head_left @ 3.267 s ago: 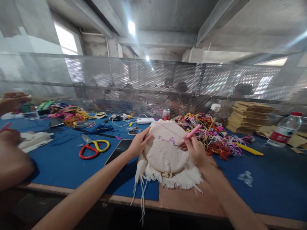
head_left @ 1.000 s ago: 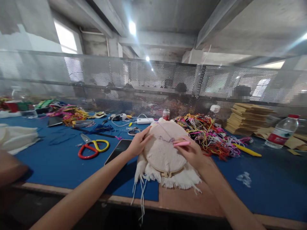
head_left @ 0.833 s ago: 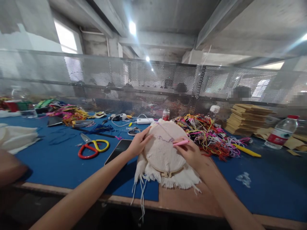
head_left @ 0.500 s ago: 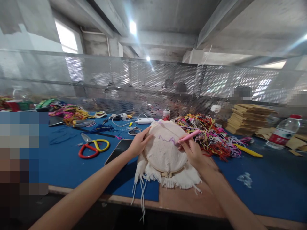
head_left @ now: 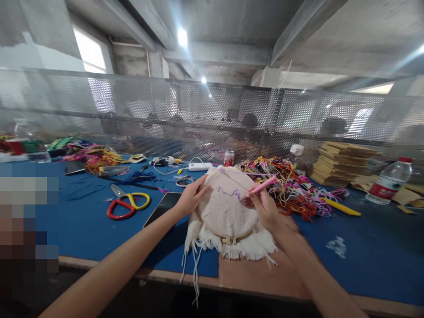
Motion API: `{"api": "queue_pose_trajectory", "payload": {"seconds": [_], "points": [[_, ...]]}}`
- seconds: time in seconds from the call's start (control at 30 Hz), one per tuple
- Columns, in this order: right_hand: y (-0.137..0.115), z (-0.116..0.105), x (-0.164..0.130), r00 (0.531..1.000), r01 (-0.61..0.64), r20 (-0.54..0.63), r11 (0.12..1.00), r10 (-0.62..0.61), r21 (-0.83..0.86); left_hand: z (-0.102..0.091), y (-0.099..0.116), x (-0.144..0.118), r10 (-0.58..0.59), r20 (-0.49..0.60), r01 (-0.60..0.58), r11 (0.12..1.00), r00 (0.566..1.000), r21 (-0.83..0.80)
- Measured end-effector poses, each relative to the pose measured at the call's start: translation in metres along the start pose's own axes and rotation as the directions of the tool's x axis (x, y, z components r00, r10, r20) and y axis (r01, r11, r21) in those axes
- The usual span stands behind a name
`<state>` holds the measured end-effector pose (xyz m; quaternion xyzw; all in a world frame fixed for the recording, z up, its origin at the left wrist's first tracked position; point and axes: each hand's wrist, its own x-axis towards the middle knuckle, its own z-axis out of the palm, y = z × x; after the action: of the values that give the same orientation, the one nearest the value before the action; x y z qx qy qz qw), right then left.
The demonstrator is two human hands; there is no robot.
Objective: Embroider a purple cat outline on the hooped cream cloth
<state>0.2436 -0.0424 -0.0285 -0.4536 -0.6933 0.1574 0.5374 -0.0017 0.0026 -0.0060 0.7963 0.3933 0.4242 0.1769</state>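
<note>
Bright overall. A ceiling lamp and window at upper left glare white. Frame edges bend; lower left is pixelated.

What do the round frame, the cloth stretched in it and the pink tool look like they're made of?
The round frame looks like pale, unvarnished wood or bamboo, tan and matte. The cloth seems a coarse cream woven fabric, judging by its frayed, fringed edges. The pink tool in the right hand looks like smooth plastic, uniformly bright; its tip is too small to tell.
</note>
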Motion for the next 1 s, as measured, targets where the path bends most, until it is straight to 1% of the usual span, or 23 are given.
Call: {"api": "queue_pose_trajectory", "payload": {"seconds": [0.07, 0.2, 0.27, 0.4, 0.63, 0.73, 0.8, 0.87, 0.9, 0.93, 1.0], "points": [[-0.0003, -0.0005, -0.0003, 1.0, 0.008, 0.018, 0.999, -0.008, -0.036, 0.0, 0.0003, 0.0, -0.005, 0.001, 0.005, 1.0, 1.0, 0.0], [-0.0016, -0.0005, -0.0011, 0.999, -0.009, 0.05, 0.999, 0.01, -0.033, 0.0003, 0.0, 0.0002, -0.026, 0.003, 0.026, 1.0, 1.0, 0.004], [-0.0022, -0.0004, -0.0015, 0.998, -0.006, 0.059, 0.999, 0.009, -0.047, 0.0005, -0.0008, 0.0003, -0.018, 0.003, 0.018, 1.0, 1.0, -0.001], [-0.0018, -0.0007, -0.0018, 0.999, 0.0, 0.054, 0.997, 0.004, -0.077, 0.0004, -0.0024, 0.0, 0.006, -0.001, -0.006, 1.0, 1.0, -0.012], [-0.002, -0.0015, -0.002, 0.998, 0.005, 0.057, 0.992, 0.003, -0.125, -0.0002, -0.0004, -0.0003, 0.014, 0.0, -0.014, 1.0, 1.0, -0.006], [-0.0049, -0.003, -0.0014, 0.993, 0.058, 0.113, 0.968, -0.032, -0.242, -0.0004, -0.0004, -0.0005, 0.006, 0.003, -0.006, 1.0, 1.0, 0.019], [-0.0075, -0.0038, -0.0009, 0.982, 0.142, 0.166, 0.943, -0.095, -0.299, -0.0005, -0.0005, -0.0009, 0.002, -0.001, -0.002, 0.999, 1.0, 0.04], [-0.0095, -0.004, -0.0004, 0.962, 0.229, 0.216, 0.928, -0.169, -0.295, -0.0006, -0.0005, -0.0012, 0.005, -0.004, -0.005, 0.999, 1.0, 0.051], [-0.01, -0.0038, -0.0002, 0.955, 0.251, 0.228, 0.926, -0.19, -0.282, -0.0006, -0.0004, -0.0012, 0.008, -0.004, -0.008, 0.999, 1.0, 0.052], [-0.0101, -0.0036, 0.0, 0.955, 0.252, 0.228, 0.928, -0.192, -0.273, -0.0006, -0.0004, -0.0012, 0.011, -0.004, -0.011, 0.999, 1.0, 0.05], [-0.0086, -0.003, 0.0001, 0.972, 0.19, 0.188, 0.948, -0.144, -0.257, -0.0004, -0.0005, -0.0008, 0.009, -0.004, -0.009, 0.999, 1.0, 0.044]]}}
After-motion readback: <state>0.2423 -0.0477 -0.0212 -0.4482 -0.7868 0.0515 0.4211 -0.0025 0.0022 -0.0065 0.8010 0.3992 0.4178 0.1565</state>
